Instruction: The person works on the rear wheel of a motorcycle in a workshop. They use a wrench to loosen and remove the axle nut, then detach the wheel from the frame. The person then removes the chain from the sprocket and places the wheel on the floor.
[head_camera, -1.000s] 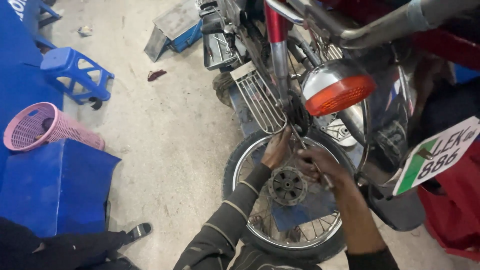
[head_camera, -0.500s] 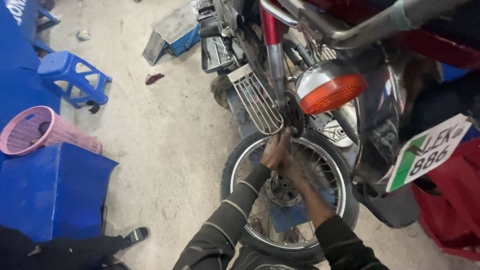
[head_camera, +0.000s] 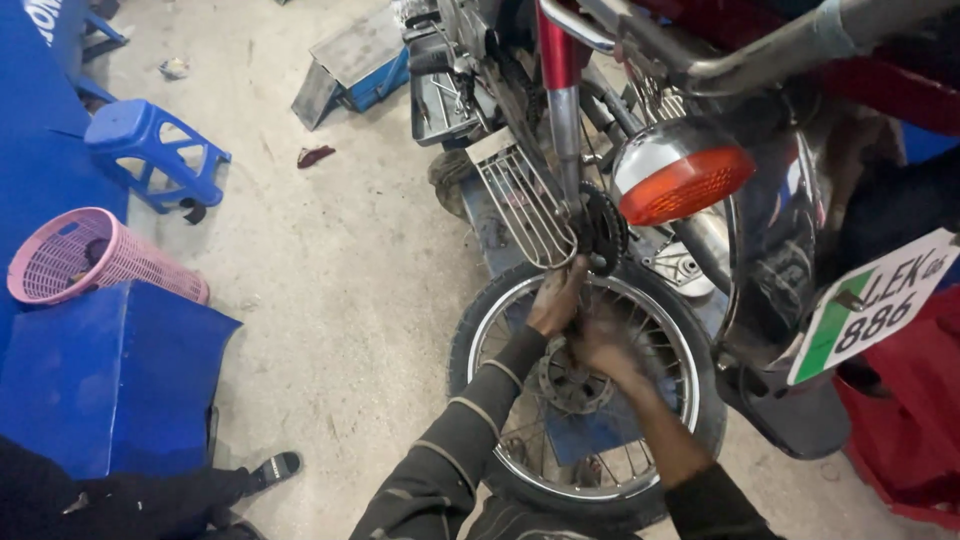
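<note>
Your right hand (head_camera: 605, 345) rests on the rear wheel (head_camera: 590, 390) above the hub (head_camera: 572, 382), blurred, so its grip cannot be judged. Your left hand (head_camera: 556, 298) curls around the spokes just beyond. Farther up, the sprocket (head_camera: 603, 228) hangs beside the red tail lamp (head_camera: 682, 178).

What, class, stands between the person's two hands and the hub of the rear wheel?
Nothing visible. The left hand and right hand are already inside the rear wheel, right by the hub. The sprocket sits above them, not between.
</note>
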